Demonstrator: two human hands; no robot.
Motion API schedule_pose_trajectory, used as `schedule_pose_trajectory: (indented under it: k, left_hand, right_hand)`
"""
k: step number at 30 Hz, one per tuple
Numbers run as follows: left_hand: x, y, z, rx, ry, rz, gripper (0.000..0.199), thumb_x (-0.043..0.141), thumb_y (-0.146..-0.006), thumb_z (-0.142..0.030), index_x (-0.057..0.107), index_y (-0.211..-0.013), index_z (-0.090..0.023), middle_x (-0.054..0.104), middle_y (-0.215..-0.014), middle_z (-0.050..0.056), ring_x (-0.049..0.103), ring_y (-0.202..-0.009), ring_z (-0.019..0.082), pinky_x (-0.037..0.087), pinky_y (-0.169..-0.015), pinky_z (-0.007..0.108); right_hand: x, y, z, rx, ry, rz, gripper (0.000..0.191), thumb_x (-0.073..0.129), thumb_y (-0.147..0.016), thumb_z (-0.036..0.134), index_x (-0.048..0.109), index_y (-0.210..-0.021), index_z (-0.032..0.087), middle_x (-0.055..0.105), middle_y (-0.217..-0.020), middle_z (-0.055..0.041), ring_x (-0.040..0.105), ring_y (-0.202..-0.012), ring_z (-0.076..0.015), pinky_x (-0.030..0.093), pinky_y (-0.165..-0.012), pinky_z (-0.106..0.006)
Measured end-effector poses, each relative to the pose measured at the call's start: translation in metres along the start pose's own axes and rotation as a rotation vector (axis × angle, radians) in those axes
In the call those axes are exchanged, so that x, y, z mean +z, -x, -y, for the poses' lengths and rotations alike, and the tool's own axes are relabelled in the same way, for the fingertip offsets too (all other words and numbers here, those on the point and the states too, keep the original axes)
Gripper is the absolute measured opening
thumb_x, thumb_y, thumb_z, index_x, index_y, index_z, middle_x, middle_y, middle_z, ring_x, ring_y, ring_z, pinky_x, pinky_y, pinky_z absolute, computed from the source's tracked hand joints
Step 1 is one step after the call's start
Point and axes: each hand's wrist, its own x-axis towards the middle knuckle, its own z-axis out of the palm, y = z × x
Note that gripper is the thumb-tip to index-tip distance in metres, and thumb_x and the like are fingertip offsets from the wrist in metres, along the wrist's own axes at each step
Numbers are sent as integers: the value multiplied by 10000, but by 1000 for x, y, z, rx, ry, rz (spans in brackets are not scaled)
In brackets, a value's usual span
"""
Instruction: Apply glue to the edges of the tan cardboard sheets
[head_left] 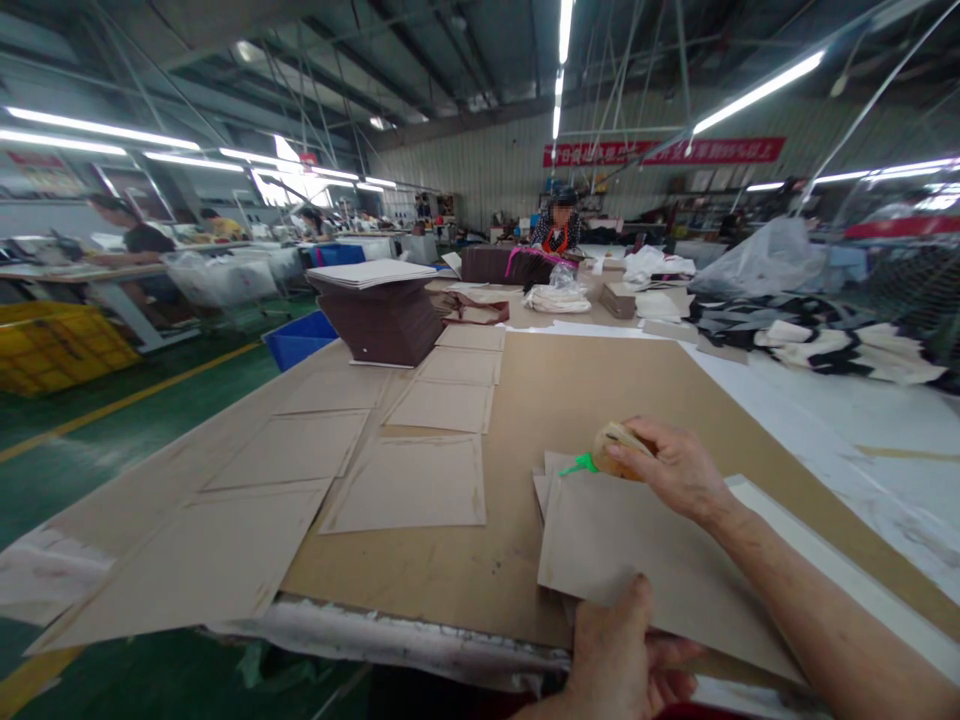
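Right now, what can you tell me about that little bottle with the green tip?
The bottle has a rounded, yellowish-tan body, apparently plastic, with a small dark mark and a narrow, bright green nozzle. The right hand grips it, hiding part of the body. It is tilted, nozzle pointing left, at the far left corner of the top sheet. I cannot tell whether the tip touches.

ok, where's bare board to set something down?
Brown board: beyond the right hand and its green-tipped bottle, up to the white sheeting; also the strip between the laid-out cards and the held card. Crowded: the left side, with cards and the dark stack, and around the left hand.
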Motion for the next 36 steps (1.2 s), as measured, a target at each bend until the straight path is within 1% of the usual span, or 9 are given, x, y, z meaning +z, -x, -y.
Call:
schedule_pose_trajectory:
  k: [3,7,10,13,15,21,26,31,36]
  left_hand:
    - [1,2,-1,12,-8,-11,314,485,-970,-329,507,-1178,-94,715,-906,139,702,-614,147,461,-416,176]
    - [1,4,-2,7,-8,2,335,485,-975,-331,478,-1221,-104,715,-901,124,696,-606,138,459,-421,174]
    - [2,7,-3,16,-23,22,310,480,-979,-315,495,-1196,-95,720,-891,124,692,-599,130,462,-429,173]
    - [5,10,-5,33,-36,-31,281,518,-963,-306,510,-1148,-94,726,-873,116,684,-594,124,468,-441,173]
    - [7,13,-6,43,-38,-55,275,545,-950,-300,513,-1133,-97,728,-878,112,685,-599,127,469,-444,174]
    - [9,17,-9,49,-66,-78,281,561,-939,-291,535,-1138,-95,730,-886,115,676,-592,118,473,-448,171]
    - [6,14,-9,55,-89,-82,309,587,-925,-301,545,-1151,-94,729,-932,130,696,-628,132,472,-440,166]
    - [4,13,-9,44,-109,-74,310,618,-905,-318,600,-1107,-84,733,-980,155,702,-652,143,483,-441,166]
    - [8,16,-11,52,-94,-85,290,609,-909,-271,583,-1138,-96,732,-984,143,707,-648,144,477,-437,161]
  right_hand:
    - [-2,5,8,1,-61,74,295,561,-890,469,672,-829,203,640,-780,-7,578,-716,-197,381,-665,-311]
    - [-7,14,13,18,-169,191,313,571,-876,491,671,-812,200,636,-750,4,587,-686,-188,415,-616,-289]
    - [-15,18,5,79,-177,122,322,574,-875,503,670,-858,197,629,-744,9,583,-690,-192,413,-616,-290]
    - [-24,20,-5,143,-125,-4,341,563,-883,514,668,-895,190,624,-757,2,569,-700,-202,396,-621,-302]
    - [-28,20,-9,151,-81,-45,338,565,-882,514,670,-892,192,627,-766,-1,568,-714,-209,385,-631,-308]
    - [-20,8,-4,36,15,1,290,544,-902,467,644,-818,208,623,-775,7,560,-730,-186,361,-669,-295]
    - [-12,-1,2,-26,96,47,291,537,-906,429,567,-723,205,573,-717,15,518,-673,-165,312,-625,-285]
    - [-36,5,-3,-17,179,98,278,564,-896,410,553,-708,206,553,-695,27,496,-654,-155,282,-604,-283]
    - [-71,27,-18,97,230,117,301,548,-896,464,611,-742,213,558,-657,31,494,-609,-157,280,-556,-281]
